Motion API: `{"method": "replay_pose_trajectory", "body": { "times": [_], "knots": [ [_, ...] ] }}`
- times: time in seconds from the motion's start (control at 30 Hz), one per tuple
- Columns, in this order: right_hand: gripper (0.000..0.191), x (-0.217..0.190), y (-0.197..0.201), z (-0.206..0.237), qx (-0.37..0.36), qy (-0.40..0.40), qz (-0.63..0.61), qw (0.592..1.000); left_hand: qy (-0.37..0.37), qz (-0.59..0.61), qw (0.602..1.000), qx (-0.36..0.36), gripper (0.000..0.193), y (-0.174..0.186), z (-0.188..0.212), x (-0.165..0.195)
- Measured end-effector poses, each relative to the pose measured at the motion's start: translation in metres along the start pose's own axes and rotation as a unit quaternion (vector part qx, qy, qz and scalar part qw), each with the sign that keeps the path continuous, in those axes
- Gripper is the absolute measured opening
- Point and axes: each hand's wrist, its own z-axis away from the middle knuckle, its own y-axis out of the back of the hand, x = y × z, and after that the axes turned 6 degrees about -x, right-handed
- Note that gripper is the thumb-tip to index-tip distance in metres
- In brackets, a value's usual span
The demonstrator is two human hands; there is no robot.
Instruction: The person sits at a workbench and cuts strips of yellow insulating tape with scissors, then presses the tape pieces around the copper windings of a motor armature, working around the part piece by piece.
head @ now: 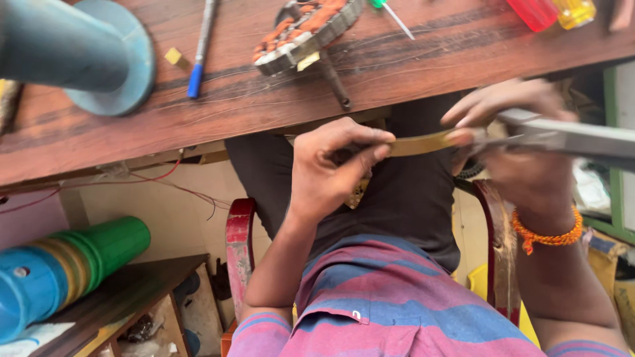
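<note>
- One yellowish strip (420,143), thin and flat, held level below the near edge of the bench (410,66), above the person's lap.
- Left hand (331,165): fingers closed in a pinch on the strip's left end, thumb on top.
- Right hand (522,152): fingers wrapped shut around one pair of grey metal scissors (569,137), whose blades meet the strip's right end; how far the blades stand apart cannot be told.
- Handling note, as a judgement: the strip is best kept taut and level between the two hands, the blades square to it, the pinching fingers well back from the cut.
- One orange bracelet (548,233) on the right wrist.
- On the bench: one wound stator core (305,32), one blue pen (200,49), one blue flanged pipe (79,49), two tool handles, red (533,12) and yellow (574,10).
- Lower left: one green-and-blue roll (66,271) on a shelf.
</note>
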Motion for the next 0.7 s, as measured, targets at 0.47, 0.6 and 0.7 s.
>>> {"method": "replay_pose_trajectory", "body": {
  "times": [0.47, 0.6, 0.7],
  "knots": [
    [0.085, 0.073, -0.048, 0.099, -0.289, -0.263, -0.180, 0.903, 0.086, 0.189, 0.965, 0.159, 0.016, -0.039, -0.006, -0.026],
    [0.084, 0.063, -0.052, 0.077, -0.290, -0.226, -0.097, 0.925, 0.070, 0.171, 0.970, 0.161, 0.017, -0.047, -0.003, -0.029],
    [0.082, 0.055, -0.048, 0.063, -0.282, -0.261, -0.082, 0.919, 0.077, 0.159, 0.973, 0.147, 0.016, -0.046, -0.001, -0.029]
  ]
}}
